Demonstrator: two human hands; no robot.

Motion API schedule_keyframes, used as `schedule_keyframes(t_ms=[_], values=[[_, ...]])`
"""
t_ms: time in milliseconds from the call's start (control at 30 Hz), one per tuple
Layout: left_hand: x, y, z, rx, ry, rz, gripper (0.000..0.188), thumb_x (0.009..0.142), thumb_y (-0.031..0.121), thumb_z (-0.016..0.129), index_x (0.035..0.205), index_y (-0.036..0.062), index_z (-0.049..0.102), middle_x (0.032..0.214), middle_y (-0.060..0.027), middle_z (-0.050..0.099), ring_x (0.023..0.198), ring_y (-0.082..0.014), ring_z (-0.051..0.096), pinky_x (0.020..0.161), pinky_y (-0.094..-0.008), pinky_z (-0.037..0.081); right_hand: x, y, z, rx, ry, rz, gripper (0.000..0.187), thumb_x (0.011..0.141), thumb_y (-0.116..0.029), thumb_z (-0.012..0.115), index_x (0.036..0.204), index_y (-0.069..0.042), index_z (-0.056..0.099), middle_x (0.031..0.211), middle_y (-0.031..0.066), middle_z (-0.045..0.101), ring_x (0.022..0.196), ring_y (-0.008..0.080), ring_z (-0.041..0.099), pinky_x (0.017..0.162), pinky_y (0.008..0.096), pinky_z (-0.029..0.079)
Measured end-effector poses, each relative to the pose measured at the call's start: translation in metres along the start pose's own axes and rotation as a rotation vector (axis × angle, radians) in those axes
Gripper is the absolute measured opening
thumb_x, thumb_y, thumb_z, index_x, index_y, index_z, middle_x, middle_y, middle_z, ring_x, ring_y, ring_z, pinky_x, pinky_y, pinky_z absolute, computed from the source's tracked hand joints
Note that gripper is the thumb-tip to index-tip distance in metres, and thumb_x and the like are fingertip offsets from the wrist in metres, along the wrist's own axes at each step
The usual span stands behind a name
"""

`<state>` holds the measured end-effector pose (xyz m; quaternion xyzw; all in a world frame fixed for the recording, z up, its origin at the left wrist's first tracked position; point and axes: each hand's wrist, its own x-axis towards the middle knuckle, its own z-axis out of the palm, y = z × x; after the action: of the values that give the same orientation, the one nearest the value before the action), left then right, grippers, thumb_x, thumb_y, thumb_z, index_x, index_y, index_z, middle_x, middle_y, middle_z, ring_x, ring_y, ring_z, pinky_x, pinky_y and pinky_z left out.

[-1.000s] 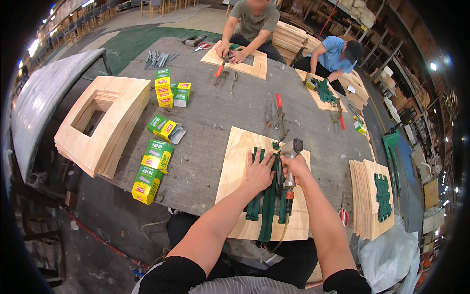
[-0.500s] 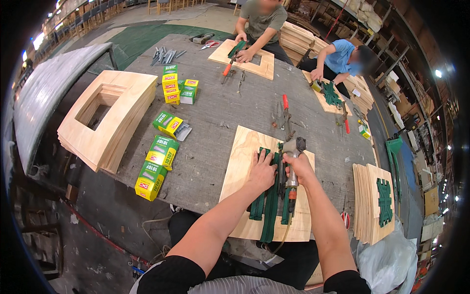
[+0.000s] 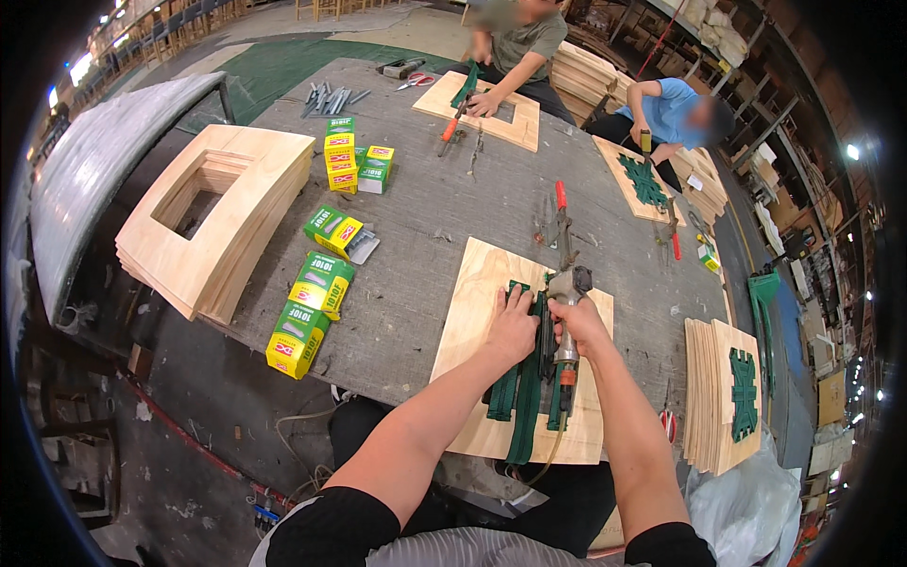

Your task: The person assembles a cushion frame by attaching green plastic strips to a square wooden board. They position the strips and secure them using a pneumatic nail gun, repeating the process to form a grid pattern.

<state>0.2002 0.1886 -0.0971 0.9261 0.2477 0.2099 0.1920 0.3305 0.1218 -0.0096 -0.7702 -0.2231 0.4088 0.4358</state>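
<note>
At the table's [image 3: 425, 227] near edge, R hand [image 3: 580, 326] is closed round the handle of what looks like an air stapler [image 3: 567, 350], hose [image 3: 557, 444] trailing toward the lap. L hand [image 3: 512, 326] isn't clenched: palm down, fingers extended, pressing green webbing [image 3: 522, 425] onto a pale wood panel [image 3: 472, 293]. Panel lies flat in front of the person, lower edge toward the lap; strips run lengthwise, approx. parallel. Nose contact w/ the strap: can't tell.

Step in hand, my read: fixing webbing to panel, 1 hand holding, 1 on the tool. Next move prob. calls for strap kept flat & taut, nose square to it, L fingertips clear.

Just beyond the panel: red-handled tool [image 3: 561, 203]. Table top grey, scuffed; L side has yellow-green boxes [image 3: 321, 283], loose metal strips [image 3: 333, 99] & a stack of cut-out panels [image 3: 269, 156]. R side: another stack [image 3: 701, 392], woven green straps on its outer face, red-handled scissors [image 3: 668, 425] nr it.

Across the table, 2 co-workers, olive shirt [image 3: 529, 42] & blue shirt [image 3: 673, 104], each w/ a panel. Bg: shelving [image 3: 756, 132] on R, chairs [image 3: 189, 33] far L, green floor covering [image 3: 255, 90].
</note>
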Motion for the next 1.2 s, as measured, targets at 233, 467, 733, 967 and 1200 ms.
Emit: schedule_keyframes(t_ms=[233,467,733,967,1200], values=[[-0.001,-0.003,-0.002,0.015,0.003,0.003,0.020,0.086,0.019,0.069,0.102,0.0119,0.080,0.146,-0.0190,0.050,0.146,-0.0413,0.034,0.123,-0.0634,0.016,-0.004,-0.001,-0.003,0.008,0.055,-0.007,0.015,0.095,-0.017,0.071,0.099,-0.007,0.061,0.078,0.0013,0.060,0.053,0.0121,0.054,0.045,0.0319,0.046],[-0.003,-0.006,-0.002,0.012,0.027,0.003,0.022,0.086,0.019,0.070,0.104,0.0112,0.080,0.144,-0.0187,0.050,0.146,-0.0411,0.034,0.122,-0.0636,0.017,-0.006,-0.002,-0.008,-0.002,0.084,0.018,0.015,0.096,-0.019,0.071,0.100,-0.008,0.060,0.079,0.0013,0.059,0.054,0.0124,0.053,0.046,0.0320,0.047],[0.003,0.000,-0.001,-0.093,0.076,-0.008,0.022,0.087,0.017,0.071,0.105,0.0094,0.079,0.142,-0.0190,0.052,0.144,-0.0429,0.037,0.121,-0.0624,0.021,-0.013,-0.001,-0.031,0.030,0.069,0.026,0.021,0.095,-0.019,0.071,0.108,-0.008,0.059,0.087,0.0029,0.060,0.058,0.0145,0.057,0.047,0.0331,0.049],[-0.048,0.015,-0.034,-0.733,0.065,-0.092,0.030,0.099,0.023,0.066,0.120,0.0032,0.072,0.124,-0.0207,0.067,0.116,-0.0332,0.065,0.100,-0.0388,0.053,-0.055,0.074,-0.141,0.369,0.238,0.031,0.034,0.093,-0.034,0.077,0.108,-0.009,0.060,0.087,0.0039,0.062,0.061,0.0163,0.061,0.050,0.0349,0.052],[-0.271,0.062,-0.067,-1.104,-0.801,-0.449,0.048,0.104,0.038,0.062,0.135,0.0012,0.065,0.124,-0.0125,0.072,0.116,-0.0179,0.066,0.101,-0.0317,0.051,-0.064,0.151,-0.239,0.549,0.306,0.150,0.033,0.095,-0.038,0.073,0.101,-0.007,0.063,0.079,0.0054,0.060,0.061,0.0188,0.059,0.052,0.0374,0.053]])
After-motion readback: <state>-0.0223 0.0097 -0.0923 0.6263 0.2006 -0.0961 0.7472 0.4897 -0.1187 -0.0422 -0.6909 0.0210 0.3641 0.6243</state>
